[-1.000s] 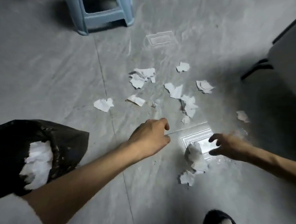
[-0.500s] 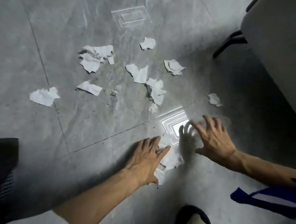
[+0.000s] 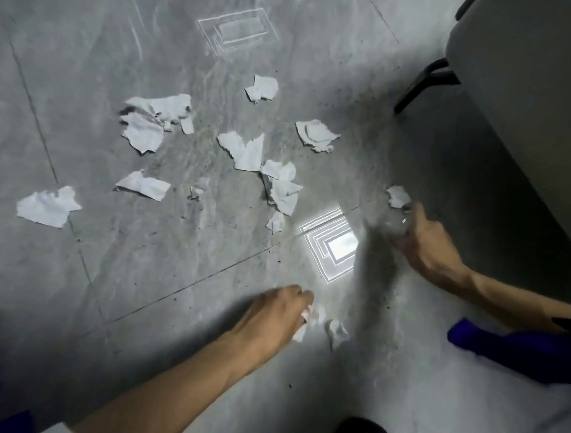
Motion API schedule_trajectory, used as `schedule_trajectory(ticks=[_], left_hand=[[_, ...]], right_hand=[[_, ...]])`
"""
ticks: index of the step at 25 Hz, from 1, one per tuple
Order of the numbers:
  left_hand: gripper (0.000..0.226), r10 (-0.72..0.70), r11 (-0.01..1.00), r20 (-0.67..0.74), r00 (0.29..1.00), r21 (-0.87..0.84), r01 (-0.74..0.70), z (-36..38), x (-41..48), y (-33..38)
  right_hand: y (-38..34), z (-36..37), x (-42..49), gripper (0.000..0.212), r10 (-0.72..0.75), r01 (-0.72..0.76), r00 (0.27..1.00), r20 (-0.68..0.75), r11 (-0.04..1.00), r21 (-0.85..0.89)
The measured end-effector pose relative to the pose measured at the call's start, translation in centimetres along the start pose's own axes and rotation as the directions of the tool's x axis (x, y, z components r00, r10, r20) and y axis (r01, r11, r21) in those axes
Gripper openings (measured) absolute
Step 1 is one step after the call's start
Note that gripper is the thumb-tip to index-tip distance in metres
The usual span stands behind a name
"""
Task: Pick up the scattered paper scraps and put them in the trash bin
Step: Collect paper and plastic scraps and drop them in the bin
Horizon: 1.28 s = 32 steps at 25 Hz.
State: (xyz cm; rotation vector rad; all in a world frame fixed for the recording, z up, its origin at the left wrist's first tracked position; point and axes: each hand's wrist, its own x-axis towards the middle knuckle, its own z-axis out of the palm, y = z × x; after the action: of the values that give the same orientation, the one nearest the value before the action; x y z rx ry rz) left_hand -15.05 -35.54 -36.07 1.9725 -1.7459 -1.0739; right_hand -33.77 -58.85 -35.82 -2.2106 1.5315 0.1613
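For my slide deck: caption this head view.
Left hand gathers paper scraps; right hand reaches a scrap.

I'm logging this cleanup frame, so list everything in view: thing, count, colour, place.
paper scraps on the floor: about a dozen, white, scattered across the middle and left; one just beyond the right hand's fingers; one beside the left hand
crumpled scraps: a small bunch, white, under the left hand's fingers
floor tiles: grey, with thin joint lines
light reflections: two, bright, one near the hands, one at top centre
chair: one, grey with a black leg, right edge
shoe: one, dark, bottom edge
sleeve: blue, lower right
left hand: closed on scraps
right hand: blurred, reaching toward a scrap
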Motion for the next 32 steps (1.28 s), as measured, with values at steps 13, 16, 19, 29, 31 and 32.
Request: schedule_trajectory(ticks=[13, 16, 19, 29, 31, 32], left_hand=[[0.024, -0.436, 0.883, -0.277, 0.856, -0.316, 0.347, -8.5, 1.2, -3.4], [0.027, -0.362, 0.931, -0.313, 0.878, -0.171, 0.322, -8.5, 2.7, -4.1], [0.031, -0.277, 0.957, -0.293, 0.915, 0.004, 0.291, -8.6, 4.5, -4.2], [0.022, -0.156, 0.969, -0.238, 0.959, 0.150, 0.195, -8.7, 3.8, -4.6], [0.020, -0.077, 0.949, -0.255, 0.964, 0.277, 0.149, -9.2, 4.6, -4.8], [0.019, -0.020, 0.936, -0.258, 0.966, 0.336, 0.109, -9.3, 5.3, -4.7]], right_hand=[[-2.1, -0.6, 4.0, 0.015, -0.121, 0.132, 0.982, 0.142, 0.989, -0.070], [-1.7, 0.5, 0.7, 0.028, -0.212, 0.200, 0.962, 0.175, 0.976, 0.083], [-0.3, 0.6, -0.4, 0.029, -0.181, 0.141, 0.972, 0.150, 0.960, 0.243], [-0.9, 1.3, 5.3, 0.006, -0.101, 0.092, 0.976, 0.190, 0.994, 0.055], [-1.3, 1.0, 4.2, 0.012, -0.171, 0.159, 0.963, 0.207, 0.985, 0.073], [-1.6, 0.8, 3.1, 0.015, -0.260, 0.244, 0.936, 0.237, 0.965, 0.096]])
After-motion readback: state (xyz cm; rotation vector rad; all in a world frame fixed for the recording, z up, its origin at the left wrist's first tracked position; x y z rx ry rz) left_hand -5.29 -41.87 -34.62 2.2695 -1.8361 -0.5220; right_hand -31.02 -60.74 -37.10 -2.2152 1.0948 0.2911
